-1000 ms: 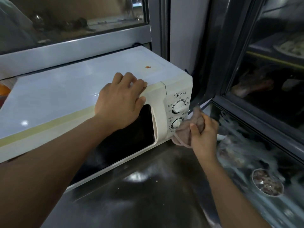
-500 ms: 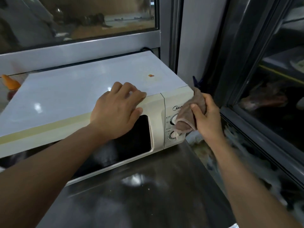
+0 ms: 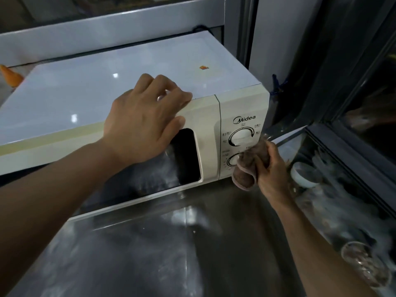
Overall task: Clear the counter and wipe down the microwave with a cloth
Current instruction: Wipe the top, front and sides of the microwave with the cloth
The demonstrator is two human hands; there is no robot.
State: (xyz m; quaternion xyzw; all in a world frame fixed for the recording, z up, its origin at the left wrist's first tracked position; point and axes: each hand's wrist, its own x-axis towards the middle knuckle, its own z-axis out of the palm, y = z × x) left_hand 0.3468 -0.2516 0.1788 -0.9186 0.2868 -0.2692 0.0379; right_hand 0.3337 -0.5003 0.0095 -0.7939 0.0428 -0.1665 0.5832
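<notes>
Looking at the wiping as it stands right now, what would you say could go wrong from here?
The cloth in the right hand is pressed against the lower dial, so rubbing might turn it. The orange spot on the microwave top could get missed. The left hand may leave fresh smudges on the door edge.

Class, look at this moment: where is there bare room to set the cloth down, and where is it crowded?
Bare: the steel counter in front of the microwave, between both forearms, and the microwave's white top behind the left hand, save a small orange speck. Crowded: the control panel corner, where the right hand presses the cloth, and the glass case beside it.
</notes>
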